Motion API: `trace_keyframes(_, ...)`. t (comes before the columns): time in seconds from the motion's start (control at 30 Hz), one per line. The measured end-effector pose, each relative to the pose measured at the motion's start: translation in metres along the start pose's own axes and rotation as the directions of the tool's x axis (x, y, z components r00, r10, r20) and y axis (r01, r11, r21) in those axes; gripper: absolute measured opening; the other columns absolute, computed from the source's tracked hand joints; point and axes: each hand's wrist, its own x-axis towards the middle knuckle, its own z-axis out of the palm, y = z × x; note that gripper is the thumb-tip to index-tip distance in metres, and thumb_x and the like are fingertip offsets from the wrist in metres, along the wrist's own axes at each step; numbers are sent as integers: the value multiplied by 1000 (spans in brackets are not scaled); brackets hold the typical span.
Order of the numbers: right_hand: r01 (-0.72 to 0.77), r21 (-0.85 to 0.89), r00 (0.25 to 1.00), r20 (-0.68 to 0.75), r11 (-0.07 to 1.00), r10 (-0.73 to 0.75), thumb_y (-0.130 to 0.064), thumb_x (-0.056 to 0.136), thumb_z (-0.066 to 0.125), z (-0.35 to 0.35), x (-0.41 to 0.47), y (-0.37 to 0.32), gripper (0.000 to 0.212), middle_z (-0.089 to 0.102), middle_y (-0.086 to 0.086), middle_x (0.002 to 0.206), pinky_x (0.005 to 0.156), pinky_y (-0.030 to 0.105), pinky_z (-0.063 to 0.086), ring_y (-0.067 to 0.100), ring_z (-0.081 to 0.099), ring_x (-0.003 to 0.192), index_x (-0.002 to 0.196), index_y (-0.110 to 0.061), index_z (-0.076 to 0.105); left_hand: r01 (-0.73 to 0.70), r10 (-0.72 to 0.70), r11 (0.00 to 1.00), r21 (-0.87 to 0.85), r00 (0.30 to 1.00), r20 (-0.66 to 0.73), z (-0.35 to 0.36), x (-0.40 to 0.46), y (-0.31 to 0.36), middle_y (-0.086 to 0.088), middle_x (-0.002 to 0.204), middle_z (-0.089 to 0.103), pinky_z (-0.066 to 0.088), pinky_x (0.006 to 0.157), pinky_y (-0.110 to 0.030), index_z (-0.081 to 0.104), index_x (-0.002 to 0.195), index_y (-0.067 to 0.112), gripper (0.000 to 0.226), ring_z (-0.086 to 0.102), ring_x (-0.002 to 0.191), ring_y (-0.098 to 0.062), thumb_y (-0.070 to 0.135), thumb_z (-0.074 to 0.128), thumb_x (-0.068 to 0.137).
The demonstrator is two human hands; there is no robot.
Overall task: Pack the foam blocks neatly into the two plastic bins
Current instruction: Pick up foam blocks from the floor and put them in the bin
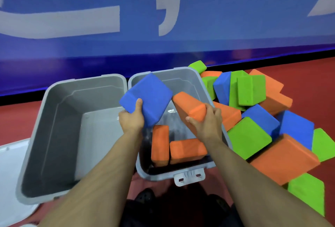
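Left hand point(131, 118) grips a blue foam block point(147, 98); right hand point(206, 120) grips an orange foam block point(190, 109), both over the right bin point(184, 74). Blocks appear light, compressible, non-slip; edge grips should suffice. Left bin point(54, 118) holds none.

Left bin point(54, 118) gapes wide, floor bare from rim to rim. Right bin point(183, 78) is tighter: two orange blocks point(174, 147) fill its near end, far end open. The block pile point(268, 127) crowds its right rim.
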Motion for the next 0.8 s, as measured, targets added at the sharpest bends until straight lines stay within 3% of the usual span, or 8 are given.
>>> trace_keyframes(0.13,-59,-63,998,-6,996,59,-54,73,83,9,9,4,80,44,6,129,96,51,49,32,54,121,137,-21,48,73,-71,997,-20,995,70,28,24,-32,-13,106,72,57,90,-51,59,110,8,45,71,101,-35,40,64,78)
trace_keyframes(0.17,-67,-72,998,-1,995,67,-55,73,82,10,11,5,77,44,5,128,94,53,50,32,57,118,134,-22,49,49,-51,998,26,995,87,33,21,-33,-15,112,71,55,95,-51,57,118,4,48,69,106,-36,34,63,81)
trace_keyframes(0.23,-73,-83,997,1,994,73,-55,74,81,12,14,7,74,45,5,128,92,52,51,34,60,114,132,-22,50,3,-24,990,140,988,153,42,7,-30,-14,122,67,50,98,-37,52,132,-1,46,64,115,-32,23,63,93)
trace_keyframes(0.33,-66,-144,998,-15,987,65,-52,77,80,14,17,7,75,45,5,131,91,49,49,33,59,117,137,-23,47,-28,-52,945,325,971,232,49,-4,-31,-12,139,55,37,95,-26,43,143,-1,52,53,129,-27,26,59,100)
trace_keyframes(0.43,-12,-230,1000,21,973,17,-49,78,80,14,19,3,79,46,-3,141,100,49,39,23,50,131,145,-30,42,-51,-91,882,469,957,275,46,0,-37,-14,155,41,34,111,-32,35,151,2,63,42,140,-30,35,56,101)
trace_keyframes(0.53,93,-297,995,52,951,-81,-43,79,80,11,22,-3,72,52,-11,140,96,38,24,13,48,132,141,-35,45,-70,-115,833,549,949,295,37,3,-40,-14,155,42,36,114,-39,36,152,6,66,44,138,-31,39,56,100)
trace_keyframes(0.7,214,-368,938,337,905,-85,-30,84,79,20,22,4,71,47,-5,152,112,36,33,19,43,140,147,-31,45,-85,-131,805,587,939,317,18,8,-42,-13,152,46,38,112,-38,35,153,7,66,47,136,-31,40,56,100)
trace_keyframes(0.8,246,-298,836,547,922,-47,-26,89,76,36,20,14,68,30,4,164,120,30,23,20,32,149,150,-25,46,-92,-144,800,593,930,338,13,8,-43,-13,153,44,38,113,-38,35,153,7,67,47,136,-31,41,57,99)
